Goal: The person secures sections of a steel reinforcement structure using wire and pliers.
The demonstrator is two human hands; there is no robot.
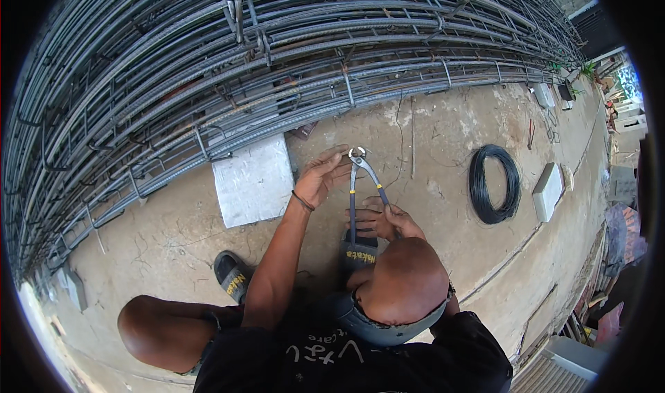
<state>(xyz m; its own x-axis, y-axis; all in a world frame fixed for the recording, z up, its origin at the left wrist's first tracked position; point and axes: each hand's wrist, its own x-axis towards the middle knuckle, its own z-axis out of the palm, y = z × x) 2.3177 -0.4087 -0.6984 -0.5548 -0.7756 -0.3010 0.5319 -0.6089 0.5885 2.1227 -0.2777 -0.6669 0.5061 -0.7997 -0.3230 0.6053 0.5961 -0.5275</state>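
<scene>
A pair of long-handled pincers (358, 163) with dark grips and yellow bands points away from me, its handles spread and its rounded jaws apart. My right hand (391, 221) holds it by the handles, the fingers reaching across behind the left grip. Beside the jaws is my left hand (323, 177), its fingers stretched toward the pincer head; anything small between them is too fine to make out. A dark band circles my left wrist. Under the pincers one of my dark sandals (359, 254) partly shows.
Long steel rebar cages (305, 60) are stacked across the far side and left. A whitish square slab (253, 180) lies left of my hand. On the right are a coil of black wire (494, 185) and a white block (548, 192). Thin wire scraps litter the concrete floor (443, 206).
</scene>
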